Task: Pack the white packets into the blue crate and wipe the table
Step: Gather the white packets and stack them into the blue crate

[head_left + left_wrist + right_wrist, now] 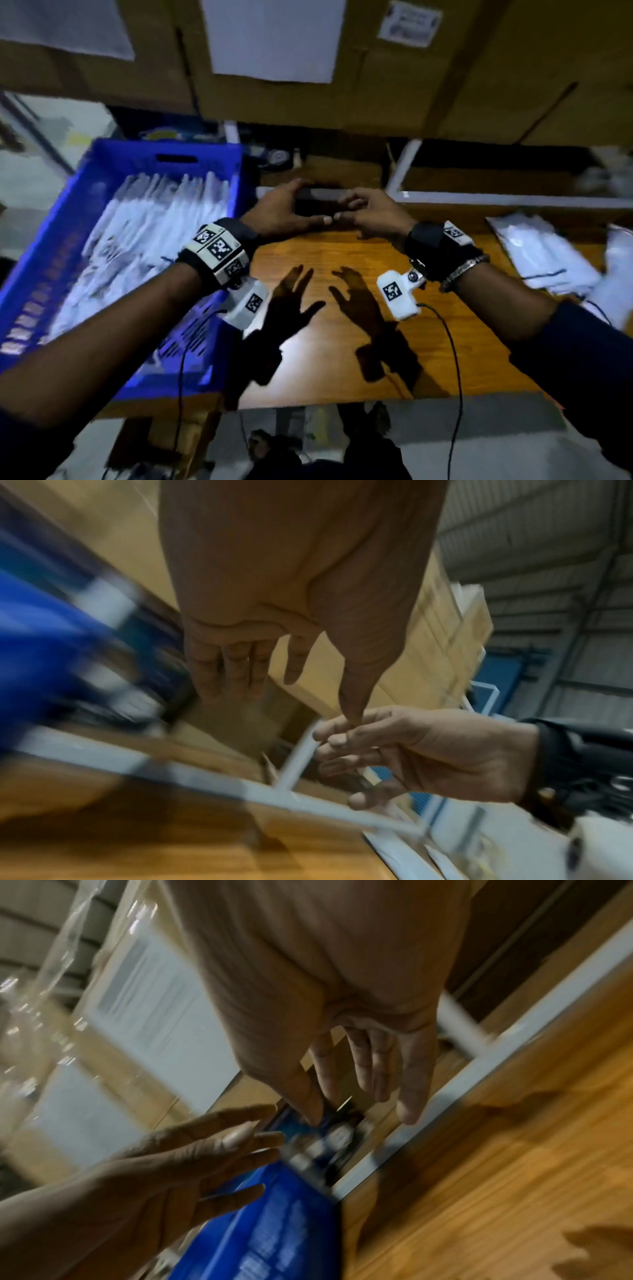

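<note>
The blue crate (164,149) stands at the left of the wooden table (346,356), with several white packets (147,226) stacked inside. More white packets (541,253) lie at the table's right end. My left hand (305,205) and right hand (342,209) hover together at the far middle edge, thumb tips nearly touching, with a dark blurred shape between them. In the wrist views the left hand (291,696) shows straight fingers and the right hand (359,1110) loosely spread ones; neither holds anything. The crate's corner (260,1231) sits just below them.
A white metal rail (513,199) runs behind the table's far edge. Large cardboard boxes (394,89) with white labels rise close behind it. Black cables (455,359) hang from both wrist cameras over the near edge. Bare wood lies between crate and right-hand packets.
</note>
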Motion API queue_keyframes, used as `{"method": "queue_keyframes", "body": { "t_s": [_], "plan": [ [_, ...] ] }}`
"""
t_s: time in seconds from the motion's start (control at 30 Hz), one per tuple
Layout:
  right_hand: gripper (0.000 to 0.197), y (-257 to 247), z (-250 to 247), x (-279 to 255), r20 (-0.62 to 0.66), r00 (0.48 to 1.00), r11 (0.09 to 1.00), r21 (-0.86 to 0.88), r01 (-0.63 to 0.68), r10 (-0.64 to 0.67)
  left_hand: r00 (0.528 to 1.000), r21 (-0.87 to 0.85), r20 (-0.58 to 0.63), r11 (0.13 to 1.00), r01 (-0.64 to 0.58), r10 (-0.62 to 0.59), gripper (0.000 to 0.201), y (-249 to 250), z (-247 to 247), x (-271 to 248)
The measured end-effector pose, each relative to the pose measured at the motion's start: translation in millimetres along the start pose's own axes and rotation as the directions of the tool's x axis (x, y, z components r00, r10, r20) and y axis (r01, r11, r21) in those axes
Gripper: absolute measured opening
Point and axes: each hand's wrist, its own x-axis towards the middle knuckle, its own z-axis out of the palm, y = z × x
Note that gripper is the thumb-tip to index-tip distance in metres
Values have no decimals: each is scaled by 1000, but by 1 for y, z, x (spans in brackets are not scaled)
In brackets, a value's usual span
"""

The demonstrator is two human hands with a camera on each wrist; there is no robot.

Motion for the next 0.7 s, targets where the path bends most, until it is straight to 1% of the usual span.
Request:
{"method": "queue_keyframes", "body": {
  "t_s": [0.07,0.1,0.2,0.3,0.37,0.47,0.6,0.7],
  "plan": [
    [29,33,-37,-6,-49,998,999,20,-39,40,998,32,57,999,27,-28,84,25,36,28],
    [30,48,-52,-8,-77,996,998,13,-54,55,996,42,77,999,34,-37,84,38,52,39],
    [28,103,-112,-17,-157,984,996,-1,-84,83,990,25,138,999,24,-28,77,86,109,73],
    [26,152,-170,-25,-194,975,994,-11,-112,107,979,11,201,999,41,-42,72,123,164,105],
    [28,181,-207,-29,-199,971,991,9,-132,131,975,7,220,999,41,-42,76,146,203,123],
    [30,226,-255,-36,-219,960,984,13,-175,174,966,33,259,999,19,-27,78,180,262,150],
    [36,284,-306,-45,-281,940,971,-84,-222,191,951,92,303,995,28,-55,83,218,337,188],
    [34,330,-344,-55,-317,922,961,-85,-263,224,930,109,354,992,68,-103,89,239,391,212]
  ]
}}
